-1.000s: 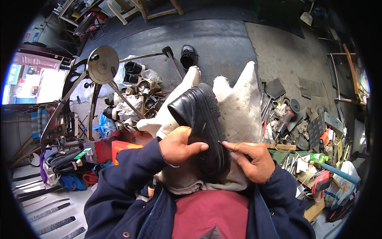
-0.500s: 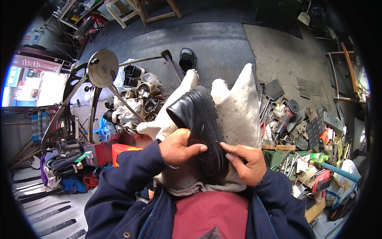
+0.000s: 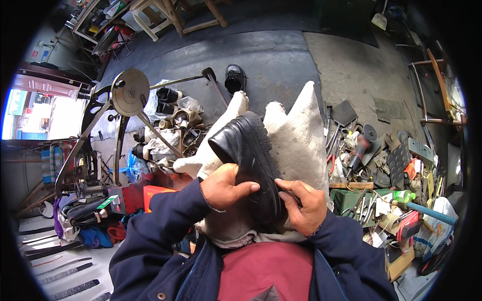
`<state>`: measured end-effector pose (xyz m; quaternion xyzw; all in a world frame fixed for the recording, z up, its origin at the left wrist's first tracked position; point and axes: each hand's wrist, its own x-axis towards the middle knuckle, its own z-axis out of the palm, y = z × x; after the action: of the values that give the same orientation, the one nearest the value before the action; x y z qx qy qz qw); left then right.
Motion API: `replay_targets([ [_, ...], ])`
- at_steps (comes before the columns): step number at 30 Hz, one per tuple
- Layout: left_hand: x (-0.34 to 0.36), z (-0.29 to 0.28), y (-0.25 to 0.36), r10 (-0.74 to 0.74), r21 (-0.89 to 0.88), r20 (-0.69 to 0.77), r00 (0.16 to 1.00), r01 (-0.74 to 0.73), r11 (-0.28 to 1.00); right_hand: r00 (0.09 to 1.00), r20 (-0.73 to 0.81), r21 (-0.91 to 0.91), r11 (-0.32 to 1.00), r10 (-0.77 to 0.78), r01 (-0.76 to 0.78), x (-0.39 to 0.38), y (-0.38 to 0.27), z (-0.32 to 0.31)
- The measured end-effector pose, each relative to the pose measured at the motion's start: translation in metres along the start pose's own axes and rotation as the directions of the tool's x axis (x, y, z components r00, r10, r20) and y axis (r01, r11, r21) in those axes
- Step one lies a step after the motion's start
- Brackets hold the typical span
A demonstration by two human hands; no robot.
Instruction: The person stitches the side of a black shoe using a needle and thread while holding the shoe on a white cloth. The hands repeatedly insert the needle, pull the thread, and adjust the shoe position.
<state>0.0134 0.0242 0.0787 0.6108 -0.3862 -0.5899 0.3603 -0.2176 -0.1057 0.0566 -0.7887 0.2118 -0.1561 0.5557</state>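
A black leather shoe (image 3: 251,160) rests across my lap on a pale, worn cloth (image 3: 296,145), tilted on its side with its dark ridged sole facing right. My left hand (image 3: 226,188) grips the shoe from the left, thumb laid along its upper and fingers hidden behind or inside the opening. Against the sole's edge on the right, my right hand (image 3: 304,200) is closed in a pinch, thumb and forefinger together. A thin dark bit shows at the fingertips, too small to name. A second black shoe (image 3: 234,80) stands on the floor beyond the cloth.
A metal hand-cranked machine with a round wheel (image 3: 129,93) stands at left, near several shoes in plastic bags (image 3: 168,100). To the right lie an angle grinder (image 3: 360,150), hand tools, a green bottle (image 3: 404,196) and a blue rod (image 3: 432,213). A wooden stool (image 3: 201,22) stands far off.
My right hand has turned slightly and drawn in a little to the left, still pinched at the sole's edge. My left hand keeps its hold, and the shoe stays nearly in place.
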Motion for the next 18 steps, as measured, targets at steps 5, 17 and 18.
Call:
replay_targets([
  [5,0.002,0.004,0.000,0.018,-0.072,-0.009,1.000,-0.019,0.997,0.999,-0.050,0.087,0.996,-0.017,0.021,-0.004,0.007,0.003],
  [17,0.002,0.005,0.001,0.045,-0.050,-0.016,0.999,-0.045,0.998,0.987,0.026,0.103,0.982,0.159,-0.161,0.012,0.003,-0.015],
  [18,0.002,0.006,0.002,0.017,-0.022,-0.024,1.000,-0.018,1.000,0.980,0.086,-0.006,0.984,0.179,-0.179,0.015,0.006,-0.020],
])
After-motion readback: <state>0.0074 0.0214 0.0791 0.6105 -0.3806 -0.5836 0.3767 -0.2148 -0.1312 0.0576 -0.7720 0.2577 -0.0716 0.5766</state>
